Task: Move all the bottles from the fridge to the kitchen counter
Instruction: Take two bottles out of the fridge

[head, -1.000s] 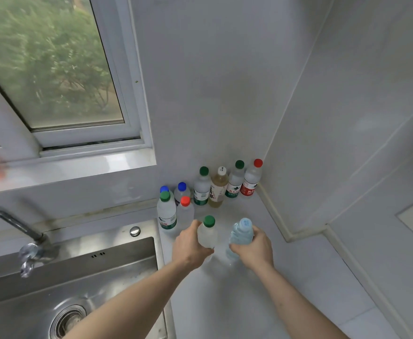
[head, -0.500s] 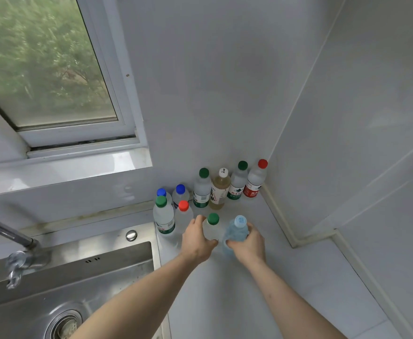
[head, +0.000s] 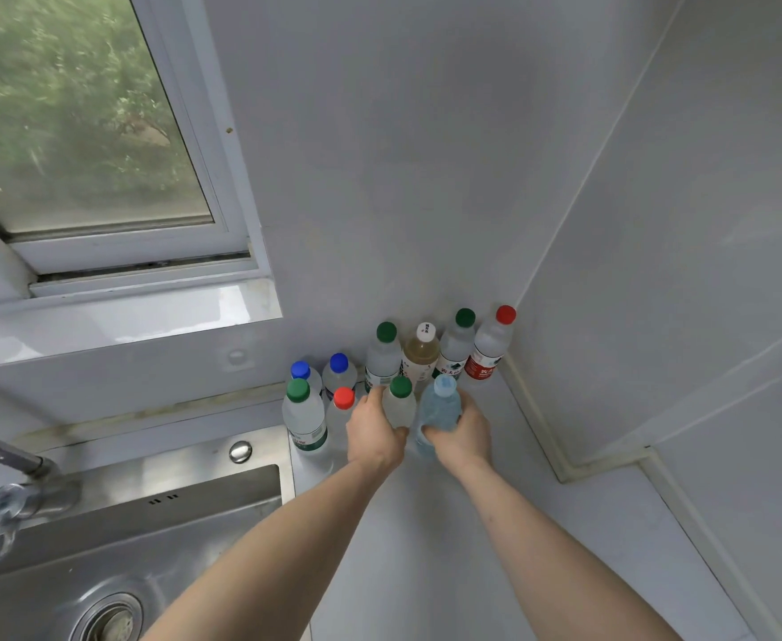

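My left hand (head: 373, 434) grips a clear bottle with a green cap (head: 399, 400), upright on the white kitchen counter (head: 449, 548). My right hand (head: 463, 437) grips a pale blue bottle (head: 440, 407) right beside it. Both stand just in front of several other bottles in the counter's back corner: a green-capped one (head: 303, 416), a red-capped one (head: 343, 404), two blue-capped ones (head: 339, 367), and a back row against the wall with a yellowish white-capped bottle (head: 420, 351) and a red-capped, red-labelled bottle (head: 491, 347).
A steel sink (head: 116, 548) with a tap (head: 14, 483) lies to the left of the counter. A window (head: 79, 122) with a sill is above it. White walls close the corner behind and to the right.
Both hands have carried their bottles away from me, up to the group in the corner. The view has shifted slightly.
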`<state>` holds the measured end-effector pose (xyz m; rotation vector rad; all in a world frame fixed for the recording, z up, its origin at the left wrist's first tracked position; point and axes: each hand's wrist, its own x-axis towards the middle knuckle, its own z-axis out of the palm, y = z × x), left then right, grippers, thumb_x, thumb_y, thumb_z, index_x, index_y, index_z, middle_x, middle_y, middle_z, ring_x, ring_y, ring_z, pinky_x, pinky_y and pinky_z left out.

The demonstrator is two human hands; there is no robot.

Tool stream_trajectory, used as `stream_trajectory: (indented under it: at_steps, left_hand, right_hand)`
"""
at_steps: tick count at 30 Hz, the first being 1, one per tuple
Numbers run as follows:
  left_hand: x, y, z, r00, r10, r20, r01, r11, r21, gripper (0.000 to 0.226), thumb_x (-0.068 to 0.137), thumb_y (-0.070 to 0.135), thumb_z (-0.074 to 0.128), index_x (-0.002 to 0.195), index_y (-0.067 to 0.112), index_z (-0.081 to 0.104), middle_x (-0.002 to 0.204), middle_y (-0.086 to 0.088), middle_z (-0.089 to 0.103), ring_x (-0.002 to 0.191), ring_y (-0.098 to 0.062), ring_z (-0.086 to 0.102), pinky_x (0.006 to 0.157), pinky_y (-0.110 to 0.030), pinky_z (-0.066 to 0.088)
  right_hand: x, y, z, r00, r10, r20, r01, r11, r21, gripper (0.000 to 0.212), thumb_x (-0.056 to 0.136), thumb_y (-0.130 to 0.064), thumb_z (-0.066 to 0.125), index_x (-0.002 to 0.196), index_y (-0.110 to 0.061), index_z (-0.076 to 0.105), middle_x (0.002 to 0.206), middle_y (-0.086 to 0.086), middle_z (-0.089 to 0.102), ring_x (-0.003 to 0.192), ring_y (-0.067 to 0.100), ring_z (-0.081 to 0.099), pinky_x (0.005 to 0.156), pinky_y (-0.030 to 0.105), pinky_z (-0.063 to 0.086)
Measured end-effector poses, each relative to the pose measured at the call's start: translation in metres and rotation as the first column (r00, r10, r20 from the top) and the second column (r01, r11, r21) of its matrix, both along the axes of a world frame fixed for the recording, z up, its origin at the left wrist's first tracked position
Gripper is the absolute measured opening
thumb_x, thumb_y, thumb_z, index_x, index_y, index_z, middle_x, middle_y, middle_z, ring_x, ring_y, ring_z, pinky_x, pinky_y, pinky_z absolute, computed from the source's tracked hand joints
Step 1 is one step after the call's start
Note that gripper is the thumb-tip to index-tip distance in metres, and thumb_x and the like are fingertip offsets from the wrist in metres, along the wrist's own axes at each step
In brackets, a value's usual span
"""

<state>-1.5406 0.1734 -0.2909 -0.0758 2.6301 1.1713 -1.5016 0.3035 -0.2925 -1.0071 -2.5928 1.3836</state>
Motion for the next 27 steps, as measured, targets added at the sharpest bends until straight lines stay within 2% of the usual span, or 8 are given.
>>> stream_trajectory:
  at_steps: [4,9,16,27]
  left_hand:
    - [-0.006,0.004,-0.004,0.999,0.041,-0.002,-0.041,0.999,0.019,0.067,0.076,0.019,0.085,0.135,0.025,0.054,0.126,-0.001,0.064,0.118,-0.029,0.062,0.102,-0.046,0.052]
    - [-0.010,0.009,-0.005,0.997,0.082,0.004,-0.082,0.996,0.039,0.063,0.078,0.015,0.083,0.133,0.025,0.054,0.127,-0.003,0.063,0.119,-0.033,0.061,0.101,-0.049,0.052]
    - [-0.011,0.012,0.000,0.994,0.110,0.019,-0.110,0.994,0.027,0.058,0.079,0.012,0.079,0.130,0.023,0.054,0.128,-0.004,0.062,0.119,-0.033,0.060,0.100,-0.045,0.052]
    - [-0.009,0.013,0.007,0.989,0.143,0.035,-0.143,0.990,0.005,0.049,0.083,0.005,0.072,0.125,0.019,0.052,0.125,-0.004,0.063,0.118,-0.032,0.061,0.095,-0.042,0.052]
  right_hand:
    - [-0.006,0.004,-0.002,1.000,-0.011,-0.022,0.010,0.999,-0.036,0.046,0.075,-0.017,0.084,0.105,-0.037,0.054,0.101,-0.007,0.066,0.091,0.019,0.062,0.081,0.033,0.053]
    - [-0.014,0.004,-0.005,0.999,-0.005,-0.038,0.003,0.998,-0.058,0.042,0.077,-0.020,0.083,0.107,-0.036,0.058,0.101,-0.010,0.067,0.093,0.016,0.064,0.078,0.030,0.051]
    - [-0.022,0.002,-0.006,0.997,-0.011,-0.075,0.005,0.997,-0.075,0.046,0.076,-0.016,0.084,0.104,-0.040,0.055,0.099,-0.013,0.066,0.093,0.015,0.063,0.086,0.033,0.054]
    - [-0.024,0.002,-0.007,0.996,0.036,-0.081,-0.043,0.996,-0.079,0.050,0.079,-0.017,0.084,0.117,-0.034,0.057,0.108,-0.011,0.065,0.099,0.014,0.062,0.087,0.033,0.052]
